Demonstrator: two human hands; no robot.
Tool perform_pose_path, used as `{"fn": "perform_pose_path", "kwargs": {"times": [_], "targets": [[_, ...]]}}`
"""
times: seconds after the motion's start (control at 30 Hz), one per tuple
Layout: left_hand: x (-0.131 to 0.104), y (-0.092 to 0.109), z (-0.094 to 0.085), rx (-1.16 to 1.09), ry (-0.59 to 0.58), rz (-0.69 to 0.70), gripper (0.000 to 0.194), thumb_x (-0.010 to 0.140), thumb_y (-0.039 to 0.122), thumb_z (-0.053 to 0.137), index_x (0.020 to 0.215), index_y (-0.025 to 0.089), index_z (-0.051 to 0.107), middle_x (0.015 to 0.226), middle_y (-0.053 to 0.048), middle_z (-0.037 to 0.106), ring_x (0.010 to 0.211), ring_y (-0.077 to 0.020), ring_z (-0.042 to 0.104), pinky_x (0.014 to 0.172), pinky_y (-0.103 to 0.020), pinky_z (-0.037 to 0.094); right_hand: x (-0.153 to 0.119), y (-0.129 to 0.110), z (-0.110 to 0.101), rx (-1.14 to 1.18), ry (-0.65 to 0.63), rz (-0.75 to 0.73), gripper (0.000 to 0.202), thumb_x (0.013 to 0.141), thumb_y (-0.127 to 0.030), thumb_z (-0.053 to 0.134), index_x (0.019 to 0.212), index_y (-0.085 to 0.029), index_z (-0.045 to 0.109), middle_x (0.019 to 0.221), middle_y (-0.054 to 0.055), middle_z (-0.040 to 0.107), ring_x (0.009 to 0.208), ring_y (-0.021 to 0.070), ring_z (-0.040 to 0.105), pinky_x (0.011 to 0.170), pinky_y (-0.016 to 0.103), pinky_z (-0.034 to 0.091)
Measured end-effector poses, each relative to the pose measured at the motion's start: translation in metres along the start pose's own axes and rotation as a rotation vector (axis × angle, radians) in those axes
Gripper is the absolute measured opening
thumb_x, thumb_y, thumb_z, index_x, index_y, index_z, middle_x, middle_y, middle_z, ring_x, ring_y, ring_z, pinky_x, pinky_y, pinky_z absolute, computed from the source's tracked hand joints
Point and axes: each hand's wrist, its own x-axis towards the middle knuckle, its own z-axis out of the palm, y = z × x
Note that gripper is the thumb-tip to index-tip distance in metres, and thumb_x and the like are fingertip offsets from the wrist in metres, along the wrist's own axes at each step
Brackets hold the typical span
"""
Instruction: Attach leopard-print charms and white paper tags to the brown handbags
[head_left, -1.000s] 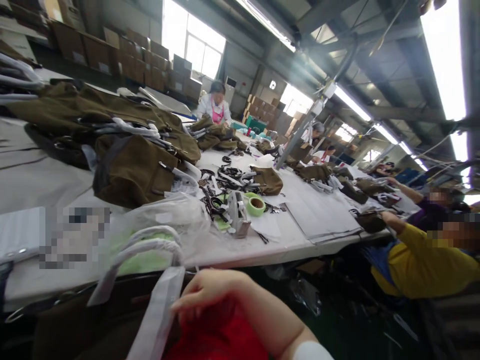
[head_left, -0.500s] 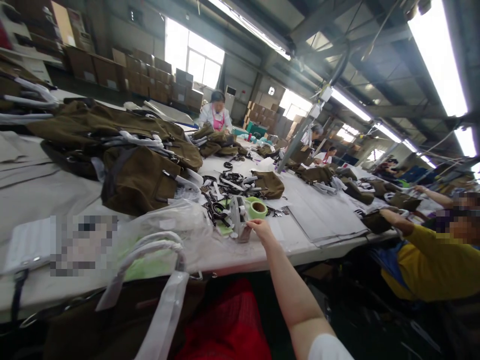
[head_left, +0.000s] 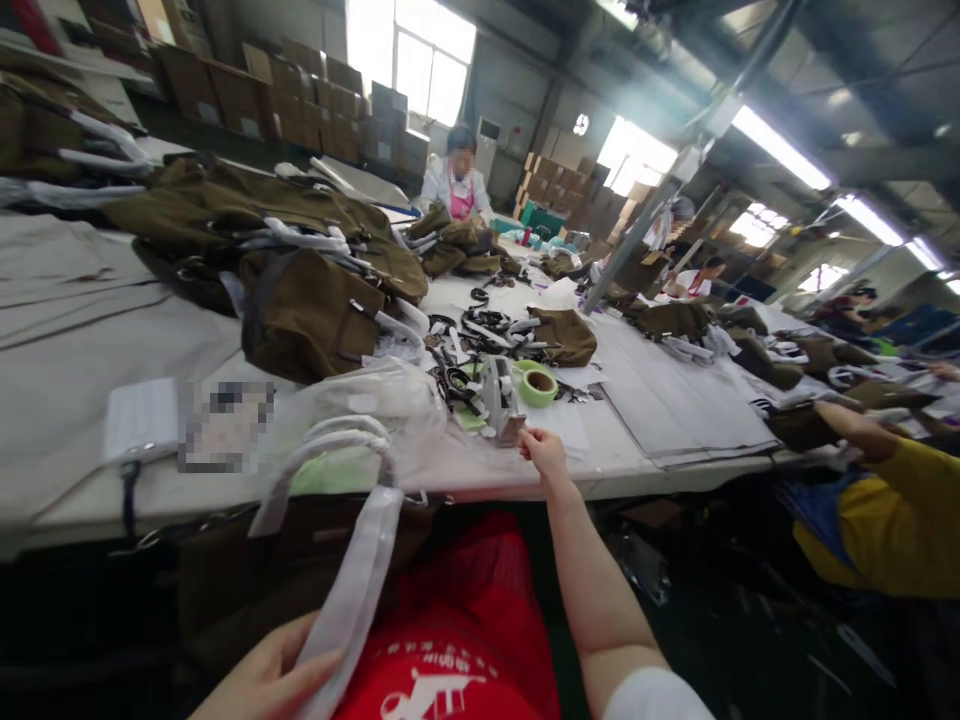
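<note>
Left hand (head_left: 283, 662): clamped on strap (head_left: 358, 585).
Right hand (head_left: 543, 452): fingertips together, at dispenser (head_left: 496, 398)'s five o'clock.
Dispenser: tugging could tip it.

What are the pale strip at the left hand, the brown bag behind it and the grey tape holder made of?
Pale strip: probably thin plastic wrapping, whitish with a soft sheen.
Brown bag: likely matt cloth, dull, without shine.
Tape holder: hard plastic or painted metal, smooth and grey; can't tell which.
</note>
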Motion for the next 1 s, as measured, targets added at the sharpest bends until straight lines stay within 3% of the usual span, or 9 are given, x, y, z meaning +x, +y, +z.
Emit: {"fn": "perform_pose_path", "kwargs": {"times": [0.1, 0.17, 0.37, 0.47, 0.53, 0.67, 0.83, 0.9, 1.0], "targets": [[-0.004, 0.009, 0.004, 0.061, -0.084, 0.032, 0.057, 0.061, 0.058, 0.077, 0.098, 0.016, 0.07, 0.095, -0.008, 0.075, 0.095, -0.0321, 0.067, 0.079, -0.036, 0.056, -0.01, 0.0, -0.007, -0.058, -0.065, 0.037, 0.029, 0.066, -0.045, 0.069, 0.063, -0.017, 0.061, 0.052, 0.002, 0.063, 0.044, 0.0114, 0.054, 0.045, 0.02, 0.041], [-0.003, 0.013, 0.005, 0.109, -0.082, 0.082, 0.054, 0.066, 0.054, 0.075, 0.101, 0.014, 0.069, 0.098, -0.008, 0.074, 0.095, -0.0304, 0.067, 0.081, -0.034, 0.054, -0.029, -0.009, -0.005, -0.067, -0.177, 0.036, 0.03, 0.066, -0.044, 0.072, 0.069, -0.015, 0.064, 0.055, 0.002, 0.064, 0.046, 0.0112, 0.054, 0.046, 0.02, 0.042], [0.0, 0.021, 0.011, 0.253, -0.088, 0.155, 0.045, 0.075, 0.043, 0.067, 0.105, 0.01, 0.069, 0.1, -0.01, 0.074, 0.09, -0.0282, 0.067, 0.077, -0.033, 0.054, -0.142, -0.057, 0.036, 0.096, -0.832, 0.04, 0.034, 0.076, -0.048, 0.07, 0.077, -0.014, 0.067, 0.057, 0.0, 0.064, 0.048, 0.0099, 0.055, 0.05, 0.02, 0.045], [0.0, 0.023, 0.014, 0.303, -0.096, 0.223, 0.04, 0.079, 0.037, 0.063, 0.108, 0.01, 0.069, 0.098, -0.009, 0.074, 0.091, -0.0277, 0.067, 0.079, -0.032, 0.054, -0.187, -0.061, 0.064, 0.076, -1.056, 0.024, 0.03, 0.081, -0.043, 0.068, 0.077, -0.013, 0.068, 0.06, 0.001, 0.065, 0.052, 0.0102, 0.055, 0.052, 0.02, 0.043], [0.0, 0.021, 0.014, 0.357, -0.067, 0.263, 0.036, 0.08, 0.034, 0.06, 0.106, 0.011, 0.071, 0.094, -0.008, 0.074, 0.088, -0.0266, 0.067, 0.076, -0.031, 0.053, -0.201, -0.054, 0.081, -0.031, -1.061, -0.054, 0.027, 0.081, -0.039, 0.067, 0.072, -0.013, 0.069, 0.061, 0.001, 0.065, 0.052, 0.01, 0.053, 0.051, 0.02, 0.04], [-0.002, 0.017, 0.011, 0.482, 0.045, 0.329, 0.029, 0.08, 0.03, 0.059, 0.1, 0.014, 0.072, 0.086, -0.005, 0.074, 0.078, -0.0231, 0.066, 0.072, -0.028, 0.05, -0.208, -0.044, 0.102, -0.244, -0.942, -0.161, 0.026, 0.08, -0.035, 0.067, 0.064, -0.015, 0.069, 0.058, 0.001, 0.064, 0.051, 0.0106, 0.051, 0.049, 0.022, 0.035], [-0.006, 0.016, 0.007, 0.318, 0.052, 0.312, 0.032, 0.08, 0.033, 0.06, 0.103, 0.013, 0.071, 0.09, -0.006, 0.074, 0.086, -0.025, 0.067, 0.076, -0.03, 0.051, -0.203, -0.043, 0.106, -0.371, -0.835, -0.19, 0.045, 0.07, -0.054, 0.076, 0.049, -0.016, 0.064, 0.044, 0.001, 0.054, 0.044, 0.01, 0.043, 0.045, 0.024, 0.029], [-0.008, 0.016, 0.007, 0.167, 0.006, 0.275, 0.038, 0.078, 0.037, 0.064, 0.105, 0.012, 0.07, 0.092, -0.007, 0.074, 0.088, -0.0259, 0.066, 0.076, -0.031, 0.051, -0.202, -0.04, 0.106, -0.295, -0.866, -0.113, 0.05, 0.065, -0.061, 0.077, 0.05, -0.015, 0.065, 0.045, 0.001, 0.054, 0.046, 0.0113, 0.046, 0.047, 0.024, 0.033], [-0.009, 0.016, 0.009, -0.078, -0.05, 0.198, 0.051, 0.074, 0.046, 0.07, 0.111, 0.011, 0.066, 0.093, -0.009, 0.072, 0.085, -0.024, 0.065, 0.073, -0.03, 0.05, -0.204, -0.035, 0.107, 0.089, -1.038, 0.099, 0.051, 0.067, -0.063, 0.074, 0.077, -0.013, 0.074, 0.069, 0.004, 0.069, 0.061, 0.016, 0.059, 0.06, 0.026, 0.047]]}}
